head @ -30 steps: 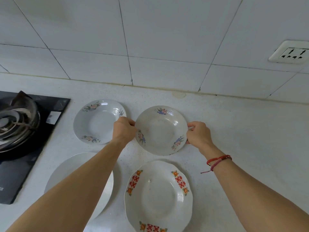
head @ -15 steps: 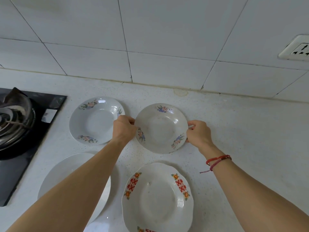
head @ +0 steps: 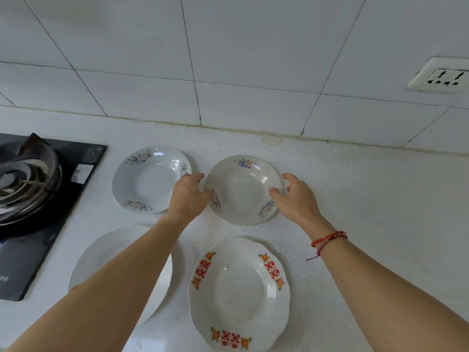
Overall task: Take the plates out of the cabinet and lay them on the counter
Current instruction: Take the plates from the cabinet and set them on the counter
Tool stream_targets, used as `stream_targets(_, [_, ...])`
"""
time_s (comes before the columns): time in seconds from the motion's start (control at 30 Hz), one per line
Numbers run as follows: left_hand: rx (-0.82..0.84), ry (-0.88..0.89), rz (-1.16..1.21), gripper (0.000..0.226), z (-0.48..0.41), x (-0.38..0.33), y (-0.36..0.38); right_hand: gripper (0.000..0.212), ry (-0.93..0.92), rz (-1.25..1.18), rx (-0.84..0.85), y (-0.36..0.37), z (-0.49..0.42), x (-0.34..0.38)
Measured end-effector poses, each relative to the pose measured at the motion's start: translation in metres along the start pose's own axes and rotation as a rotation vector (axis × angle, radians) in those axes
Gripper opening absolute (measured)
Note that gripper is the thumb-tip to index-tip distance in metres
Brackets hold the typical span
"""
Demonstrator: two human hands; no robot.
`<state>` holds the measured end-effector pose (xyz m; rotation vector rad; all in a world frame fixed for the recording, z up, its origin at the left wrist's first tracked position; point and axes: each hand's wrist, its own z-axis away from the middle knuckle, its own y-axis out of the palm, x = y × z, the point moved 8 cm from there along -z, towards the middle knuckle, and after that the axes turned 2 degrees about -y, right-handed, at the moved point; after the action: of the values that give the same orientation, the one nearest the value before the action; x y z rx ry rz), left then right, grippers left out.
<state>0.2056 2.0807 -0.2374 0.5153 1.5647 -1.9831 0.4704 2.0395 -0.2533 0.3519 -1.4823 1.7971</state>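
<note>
Flowered plate (head: 241,196), flat on counter (head: 368,204) right of stove (head: 17,255). Flanked by left hand (head: 189,199), right hand (head: 299,201): loosely open, gripping nothing.

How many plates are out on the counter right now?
4. Back row: floral plate beside the gas stove, second floral plate right of it. Front row: plain white plate, partly under the left forearm; red-patterned plate centre. None look stacked.

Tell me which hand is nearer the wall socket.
Right. The right hand sits right of the far-right plate, below-left of the wall socket; the left hand is across that plate, farther away.
</note>
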Motion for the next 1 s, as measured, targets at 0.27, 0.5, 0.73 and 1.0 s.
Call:
stream_targets(0.27, [-0.12, 0.303, -0.287, 0.059, 0.056, -0.024, -0.029, 0.069, -0.161, 0.255, -0.022, -0.016, 0.049, 0.035])
stream_targets(0.5, [-0.207, 0.399, -0.504, 0.084, 0.111, -0.024, -0.052, 0.074, -0.274, 0.463, -0.109, -0.037, 0.111, 0.056])
stream_targets(0.73, [-0.215, 0.396, -0.514, 0.088, 0.151, -0.024, -0.062, 0.073, -0.312, 0.536, -0.145, -0.044, 0.152, 0.055])
stream_targets(1.0, [-0.26, 0.399, -0.542, 0.087, 0.177, -0.028, -0.063, 0.073, -0.332, 0.549, -0.142, -0.052, 0.173, 0.05])
